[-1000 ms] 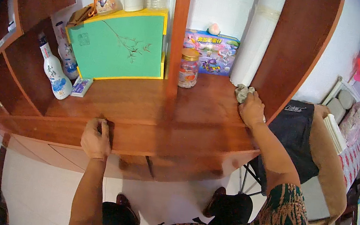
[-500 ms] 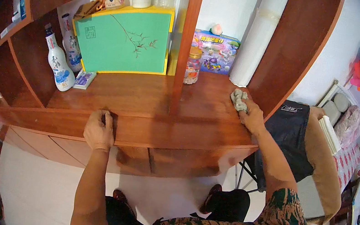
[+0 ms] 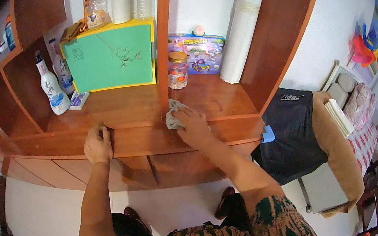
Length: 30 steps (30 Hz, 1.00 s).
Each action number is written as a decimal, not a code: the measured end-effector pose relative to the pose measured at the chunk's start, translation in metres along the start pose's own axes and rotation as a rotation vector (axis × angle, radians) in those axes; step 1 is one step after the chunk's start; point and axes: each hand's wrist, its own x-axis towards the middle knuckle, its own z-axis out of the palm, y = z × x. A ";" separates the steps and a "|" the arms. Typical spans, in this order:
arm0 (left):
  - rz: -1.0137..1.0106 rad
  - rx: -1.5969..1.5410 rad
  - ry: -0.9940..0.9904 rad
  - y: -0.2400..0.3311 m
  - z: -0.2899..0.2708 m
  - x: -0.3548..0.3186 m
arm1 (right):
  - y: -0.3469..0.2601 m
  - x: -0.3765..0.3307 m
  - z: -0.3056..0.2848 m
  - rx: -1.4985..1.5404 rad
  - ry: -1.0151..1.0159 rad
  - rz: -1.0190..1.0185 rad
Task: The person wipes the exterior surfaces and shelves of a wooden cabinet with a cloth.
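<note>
Right now the right hand point(image 3: 195, 126) lies flat on a crumpled grey cloth point(image 3: 174, 114), fingers spread and pressing it onto the wooden surface point(image 3: 210, 104) just at the foot of the upright divider point(image 3: 163, 42). A small jar point(image 3: 177, 70) with a gold lid stands close behind the cloth, and a colourful box point(image 3: 198, 51) leans on the wall beyond it. Over on the left, the left hand point(image 3: 98, 144) grips the front edge of the surface, fingers curled together; whether they pinch anything is hard to tell. A green box point(image 3: 110, 56) and a white bottle point(image 3: 53, 89) sit farther left.
</note>
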 end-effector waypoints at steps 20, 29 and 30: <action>-0.037 -0.066 0.011 -0.004 0.000 0.000 | 0.178 0.011 -0.103 -0.338 -0.218 0.521; -0.065 -0.100 0.005 0.002 -0.007 -0.001 | 0.190 0.050 -0.082 -0.312 -0.183 0.597; -0.071 -0.111 0.000 0.000 -0.006 -0.001 | 0.193 0.051 -0.079 -0.346 -0.167 0.579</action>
